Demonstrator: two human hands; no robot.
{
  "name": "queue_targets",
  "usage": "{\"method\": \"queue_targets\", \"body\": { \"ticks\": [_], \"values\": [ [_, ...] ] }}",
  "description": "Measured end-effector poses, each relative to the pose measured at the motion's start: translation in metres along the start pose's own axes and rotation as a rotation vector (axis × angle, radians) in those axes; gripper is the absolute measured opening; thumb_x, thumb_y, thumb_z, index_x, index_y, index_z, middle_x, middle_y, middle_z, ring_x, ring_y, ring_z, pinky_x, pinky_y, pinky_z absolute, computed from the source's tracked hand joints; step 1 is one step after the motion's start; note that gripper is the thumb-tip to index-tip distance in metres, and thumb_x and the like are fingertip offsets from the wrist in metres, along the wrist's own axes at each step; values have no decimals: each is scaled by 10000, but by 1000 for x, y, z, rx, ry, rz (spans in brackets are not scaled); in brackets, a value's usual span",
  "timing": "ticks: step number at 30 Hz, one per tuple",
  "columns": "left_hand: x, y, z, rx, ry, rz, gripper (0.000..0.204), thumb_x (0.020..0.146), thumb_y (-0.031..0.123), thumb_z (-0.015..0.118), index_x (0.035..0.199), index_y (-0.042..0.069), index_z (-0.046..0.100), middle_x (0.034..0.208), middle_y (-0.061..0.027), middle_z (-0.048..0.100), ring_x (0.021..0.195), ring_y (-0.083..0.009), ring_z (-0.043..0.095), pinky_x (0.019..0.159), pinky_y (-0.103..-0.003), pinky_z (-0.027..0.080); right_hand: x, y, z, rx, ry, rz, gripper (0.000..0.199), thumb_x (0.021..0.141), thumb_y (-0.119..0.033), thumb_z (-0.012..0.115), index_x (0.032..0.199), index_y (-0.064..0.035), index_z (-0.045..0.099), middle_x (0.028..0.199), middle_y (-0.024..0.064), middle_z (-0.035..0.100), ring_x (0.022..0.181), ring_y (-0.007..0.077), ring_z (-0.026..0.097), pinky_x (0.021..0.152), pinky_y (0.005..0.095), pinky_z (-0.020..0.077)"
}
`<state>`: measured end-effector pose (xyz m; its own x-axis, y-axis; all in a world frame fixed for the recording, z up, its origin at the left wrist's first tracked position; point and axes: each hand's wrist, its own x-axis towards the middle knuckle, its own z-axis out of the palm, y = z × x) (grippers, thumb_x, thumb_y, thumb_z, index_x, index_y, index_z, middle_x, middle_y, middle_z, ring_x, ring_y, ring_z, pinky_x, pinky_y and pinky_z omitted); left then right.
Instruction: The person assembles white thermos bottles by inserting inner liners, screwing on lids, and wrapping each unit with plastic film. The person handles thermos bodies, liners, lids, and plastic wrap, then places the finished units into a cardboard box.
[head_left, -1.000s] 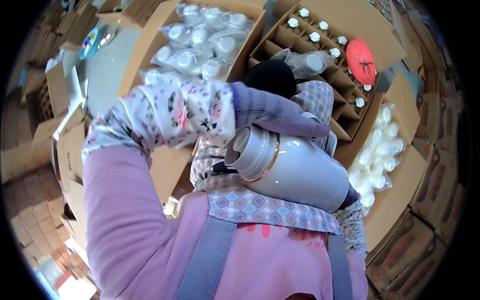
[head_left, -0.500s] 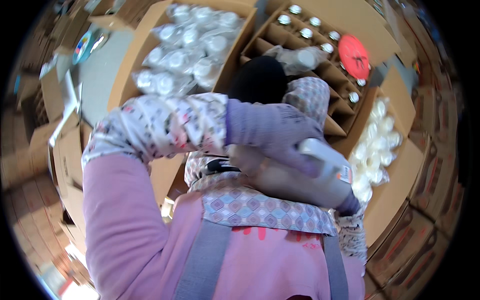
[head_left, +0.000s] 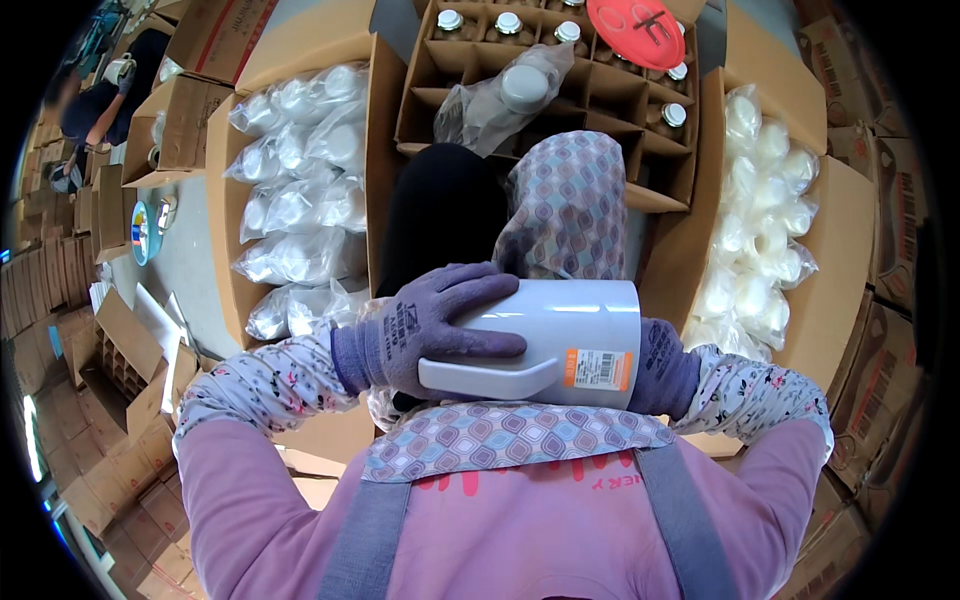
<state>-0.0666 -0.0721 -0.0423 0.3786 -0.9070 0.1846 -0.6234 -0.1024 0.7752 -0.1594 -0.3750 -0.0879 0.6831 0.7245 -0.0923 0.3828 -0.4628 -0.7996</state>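
Across my lap lies a smooth, pale grey-blue jug (head_left: 590,305) on its side, with a long side handle (head_left: 490,380) facing me and an orange-and-white sticker (head_left: 598,369) at its right end. My gloved left hand (head_left: 445,325) is closed over the jug's left part, its fingers stretched along the wall above the handle. My gloved right hand (head_left: 662,370) is at the right end; its fingers are hidden by the jug, so I cannot tell whether they are inside or behind it. Beyond my knees, a plastic-bagged piece with a round grey end (head_left: 524,88) rests on a divided carton (head_left: 455,102).
Several white-capped bottles (head_left: 508,23) stand in that carton's cells, with a red disc (head_left: 637,30) over them. The left carton (head_left: 222,215) holds bagged grey pieces; the right carton (head_left: 833,215) holds bagged whitish ones. Stacked cartons (head_left: 850,375) line the right. Another person (head_left: 125,90) is far left.
The jug has come level across my lap, its handle and sticker now plainly visible. My left hand has shifted left along it. The view has turned, and the bagged piece looks farther left.
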Motion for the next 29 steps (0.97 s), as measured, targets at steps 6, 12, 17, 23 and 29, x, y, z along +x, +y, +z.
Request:
{"method": "queue_targets", "body": {
  "ticks": [6, 12, 17, 23, 29],
  "values": [
    [-1, -5, -10, -30, -28, -100, 589, 674, 358, 771, 1230, 271, 597, 1326, -229, 457, 1185, -436, 489, 924, -506, 459, 7, 9, -14, 105, -1, 66, 501, 791, -371, 685, 1232, -159, 575, 1056, 123, 643, 935, 278, 637, 785, 376, 527],
    [16, -10, -13, -63, -23, -46, 533, 674, 314, 748, 1182, 205, 631, 1264, -284, 485, 1111, -461, 538, 887, -495, 482, 1, -2, -28, 245, 118, 192, 536, 784, -342, 696, 1263, -160, 542, 1019, 150, 648, 915, 284, 646, 773, 393, 524],
    [21, -19, 15, -339, 9, -200, 448, 779, 230, 723, 1186, 126, 567, 1313, -280, 452, 1169, -468, 505, 952, -500, 454, -42, -22, -85, 351, 71, 383, 630, 733, -331, 760, 1253, -70, 517, 935, 187, 646, 886, 299, 656, 757, 368, 518],
    [30, 12, 27, -754, -267, -502, 488, 932, 278, 544, 1395, 219, 400, 1433, -262, 333, 1296, -372, 416, 1045, -463, 389, -244, -122, -3, 353, 1704, 1184, 396, 916, -140, 601, 1288, -28, 525, 1046, 66, 643, 930, 131, 602, 847, 288, 478],
    [63, -1, 8, -211, -513, 262, 673, 908, 582, 470, 1367, 94, 413, 1405, -300, 369, 1268, -481, 408, 995, -529, 410, -330, -166, 267, 271, 2126, 1732, 405, 824, -244, 684, 1149, -11, 627, 1027, 105, 678, 883, 178, 641, 827, 284, 495]
  ]
}}
